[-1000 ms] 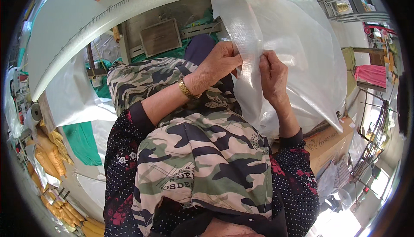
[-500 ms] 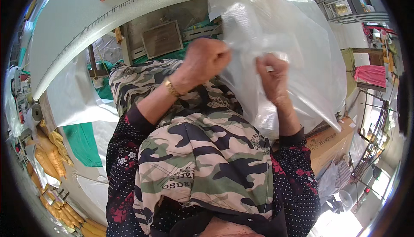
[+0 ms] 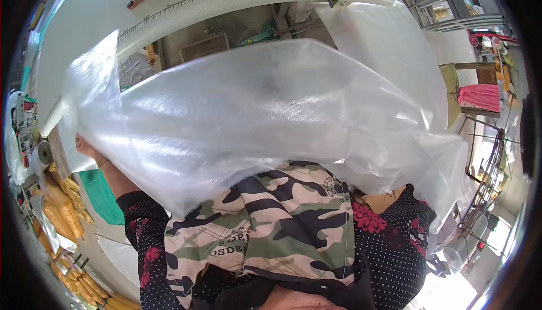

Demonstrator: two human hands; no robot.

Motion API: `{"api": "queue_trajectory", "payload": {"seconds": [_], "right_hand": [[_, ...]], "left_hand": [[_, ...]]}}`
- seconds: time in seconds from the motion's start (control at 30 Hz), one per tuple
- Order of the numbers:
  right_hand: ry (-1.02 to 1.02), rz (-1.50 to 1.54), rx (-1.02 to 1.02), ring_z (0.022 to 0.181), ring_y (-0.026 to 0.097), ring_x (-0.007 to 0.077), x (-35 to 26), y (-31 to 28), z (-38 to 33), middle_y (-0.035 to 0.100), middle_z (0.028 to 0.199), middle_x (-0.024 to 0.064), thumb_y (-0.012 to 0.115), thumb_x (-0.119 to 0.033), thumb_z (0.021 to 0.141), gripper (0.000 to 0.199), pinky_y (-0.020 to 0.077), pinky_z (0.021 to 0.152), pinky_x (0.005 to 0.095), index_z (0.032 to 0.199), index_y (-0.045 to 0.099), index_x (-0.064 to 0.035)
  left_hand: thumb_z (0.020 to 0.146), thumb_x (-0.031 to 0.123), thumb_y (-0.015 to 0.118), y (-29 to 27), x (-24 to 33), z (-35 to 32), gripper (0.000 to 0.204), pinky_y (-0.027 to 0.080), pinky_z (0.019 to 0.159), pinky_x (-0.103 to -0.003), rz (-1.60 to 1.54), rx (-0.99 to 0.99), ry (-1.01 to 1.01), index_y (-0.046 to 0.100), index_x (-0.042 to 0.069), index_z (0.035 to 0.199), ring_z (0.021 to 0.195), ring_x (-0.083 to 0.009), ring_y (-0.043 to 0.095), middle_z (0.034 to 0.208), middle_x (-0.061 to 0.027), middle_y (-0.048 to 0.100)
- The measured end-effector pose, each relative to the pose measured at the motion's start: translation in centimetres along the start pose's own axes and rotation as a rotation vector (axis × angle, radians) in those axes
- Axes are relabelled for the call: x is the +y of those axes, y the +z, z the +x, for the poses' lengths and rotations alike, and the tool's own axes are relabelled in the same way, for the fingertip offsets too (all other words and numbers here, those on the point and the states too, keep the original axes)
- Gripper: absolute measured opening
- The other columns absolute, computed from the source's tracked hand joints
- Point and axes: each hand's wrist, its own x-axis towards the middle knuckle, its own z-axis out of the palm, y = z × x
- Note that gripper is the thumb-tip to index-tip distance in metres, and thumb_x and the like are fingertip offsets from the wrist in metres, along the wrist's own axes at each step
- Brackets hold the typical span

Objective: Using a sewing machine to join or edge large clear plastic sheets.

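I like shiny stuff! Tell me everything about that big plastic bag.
The bag is a large sheet of clear, glossy, crinkly plastic, spread wide and billowing across most of the view. It hangs in the air above the camouflage cloth. The left hand grips its left edge; the right hand is hidden behind it. Light glints off its folds.

One clear plastic bag (image 3: pixel 271 123), one camouflage garment (image 3: pixel 271 219), one hand (image 3: pixel 84 147).
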Motion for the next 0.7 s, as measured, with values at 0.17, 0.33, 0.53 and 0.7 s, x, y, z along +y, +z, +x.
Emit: {"api": "queue_trajectory", "payload": {"seconds": [0.17,0.33,0.53,0.7], "right_hand": [[-0.488,0.721,-0.227,0.092,0.067,0.0308,-21.0,-0.2,-12.5,0.066,0.111,0.0173,0.052,-0.032,0.093,0.042,0.0541,0.075,0.0408,0.120,0.062,-0.0023],[-0.935,0.855,-0.681,0.093,0.066,0.0292,-32.5,-1.3,-19.6,0.065,0.115,0.0162,0.053,-0.031,0.093,0.043,0.0544,0.075,0.0396,0.124,0.059,-0.0012],[-0.786,0.665,-0.612,0.093,0.066,0.0272,-23.1,3.4,-13.0,0.063,0.119,0.0149,0.054,-0.029,0.093,0.046,0.0548,0.075,0.0381,0.129,0.055,0.0002],[-0.268,0.184,-0.115,0.095,0.066,0.0272,-7.4,2.1,-3.6,0.064,0.117,0.0149,0.055,-0.028,0.092,0.047,0.0541,0.076,0.0382,0.128,0.055,0.0022]], "left_hand": [[0.086,0.010,0.059,-2.2,3.8,-7.7,0.019,0.050,0.069,-0.037,-1.270,-0.193,-0.545,0.067,-0.003,0.097,0.077,-0.0233,0.062,0.077,-0.0083,0.064],[0.087,0.010,0.057,-6.4,15.1,-8.6,0.018,0.050,0.072,-0.038,-1.429,-0.246,-0.426,0.065,-0.003,0.098,0.080,-0.0259,0.062,0.081,-0.0108,0.064],[0.088,0.010,0.055,-5.7,14.3,-1.8,0.018,0.049,0.075,-0.040,-1.318,-0.055,-0.374,0.063,-0.002,0.099,0.084,-0.0291,0.061,0.085,-0.0138,0.063],[0.089,0.010,0.053,-7.6,11.6,1.1,0.018,0.048,0.077,-0.041,-1.002,0.092,-0.324,0.061,-0.002,0.100,0.087,-0.0317,0.061,0.089,-0.0163,0.063]]}}
